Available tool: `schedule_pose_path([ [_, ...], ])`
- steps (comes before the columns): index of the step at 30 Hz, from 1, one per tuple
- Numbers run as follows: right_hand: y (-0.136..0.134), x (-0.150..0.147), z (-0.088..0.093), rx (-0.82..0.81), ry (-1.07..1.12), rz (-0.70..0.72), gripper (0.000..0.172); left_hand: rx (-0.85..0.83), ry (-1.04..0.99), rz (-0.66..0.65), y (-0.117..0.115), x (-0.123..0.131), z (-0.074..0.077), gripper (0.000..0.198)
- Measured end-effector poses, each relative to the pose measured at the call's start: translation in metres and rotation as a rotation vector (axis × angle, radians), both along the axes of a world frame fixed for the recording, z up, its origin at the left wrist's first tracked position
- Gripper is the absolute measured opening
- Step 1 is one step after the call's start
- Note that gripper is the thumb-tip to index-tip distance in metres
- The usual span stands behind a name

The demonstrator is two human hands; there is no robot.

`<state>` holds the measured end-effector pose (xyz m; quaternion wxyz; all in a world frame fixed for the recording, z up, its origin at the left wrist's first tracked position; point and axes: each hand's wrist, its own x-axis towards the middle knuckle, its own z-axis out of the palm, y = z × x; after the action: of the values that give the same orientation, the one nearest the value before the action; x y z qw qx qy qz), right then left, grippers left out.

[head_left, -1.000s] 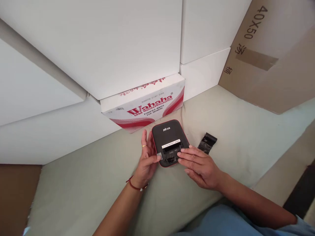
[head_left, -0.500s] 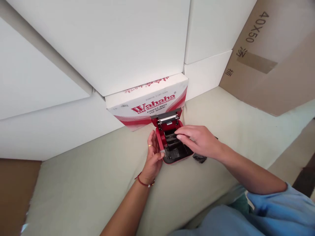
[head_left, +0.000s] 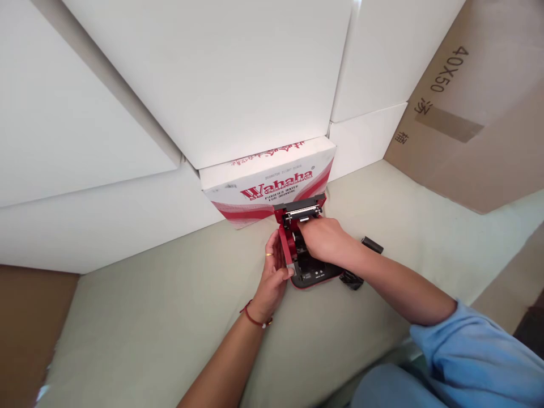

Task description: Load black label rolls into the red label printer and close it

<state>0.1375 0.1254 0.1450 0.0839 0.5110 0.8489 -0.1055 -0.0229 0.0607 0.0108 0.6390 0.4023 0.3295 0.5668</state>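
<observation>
A small red and black printer, apparently for labels, sits on the pale cloth with its lid raised. My left hand grips the printer's left side, thumb at the front corner and fingers along the wall. My right hand reaches down into the body below the lid. Its fingertips are hidden inside, so whether they hold anything does not show. Just right of the printer lies a shiny crumpled black piece, perhaps film. Beyond my right forearm is a black cylinder-like piece.
A white and red Wahaha water carton stands right behind the printer. Large white boxes rise behind it. A brown cardboard box is at the right, and a brown surface at the far left.
My right hand has moved from above the opening down into the printer. The black cylinder-like piece shows more now. My left hand keeps its hold, while the whole view has shifted slightly.
</observation>
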Motion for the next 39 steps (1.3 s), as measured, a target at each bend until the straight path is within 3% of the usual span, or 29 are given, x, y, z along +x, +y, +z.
schedule_pose_path([
  [4, -0.027, 0.027, 0.02, -0.016, 0.186, -0.078, 0.027, -0.017, -0.016, -0.005, -0.001, 0.001, 0.006, 0.095],
  [6, -0.042, 0.058, 0.031, -0.097, 0.434, -0.113, 0.02, -0.027, -0.03, -0.001, -0.001, 0.002, 0.007, 0.095],
  [8, -0.054, 0.102, 0.034, -0.174, 0.615, -0.196, 0.025, -0.031, -0.029, 0.009, -0.001, 0.002, 0.008, 0.095],
  [11, -0.064, 0.175, 0.016, -0.131, 0.489, -0.427, 0.037, -0.025, -0.002, 0.006, -0.001, 0.001, 0.006, 0.093],
  [15, -0.071, 0.238, -0.033, -0.108, 0.217, -0.64, 0.025, -0.027, 0.017, -0.003, 0.0, -0.001, 0.005, 0.092],
  [18, -0.077, 0.242, -0.057, -0.009, 0.279, -0.672, 0.033, -0.038, 0.02, 0.012, 0.0, -0.002, 0.004, 0.093],
  [22, -0.079, 0.211, -0.067, 0.171, 0.451, -0.612, 0.045, -0.022, 0.047, 0.005, 0.0, -0.003, 0.003, 0.093],
  [28, -0.067, 0.168, -0.084, 0.041, 0.151, -0.531, 0.038, -0.016, 0.032, 0.008, 0.001, -0.001, 0.005, 0.092],
  [31, -0.073, 0.177, -0.064, -0.015, 0.219, -0.449, 0.035, -0.014, 0.003, -0.006, 0.001, -0.001, 0.006, 0.093],
  [36, -0.083, 0.204, 0.034, -0.311, 0.564, -0.053, 0.037, 0.003, -0.02, -0.008, 0.003, 0.0, 0.003, 0.093],
  [38, -0.076, 0.19, 0.062, -0.407, 0.615, 0.096, 0.032, 0.012, -0.021, -0.007, 0.004, 0.0, 0.002, 0.093],
  [39, -0.07, 0.176, 0.067, -0.423, 0.63, 0.136, 0.032, 0.016, -0.021, -0.006, 0.004, 0.0, 0.002, 0.093],
])
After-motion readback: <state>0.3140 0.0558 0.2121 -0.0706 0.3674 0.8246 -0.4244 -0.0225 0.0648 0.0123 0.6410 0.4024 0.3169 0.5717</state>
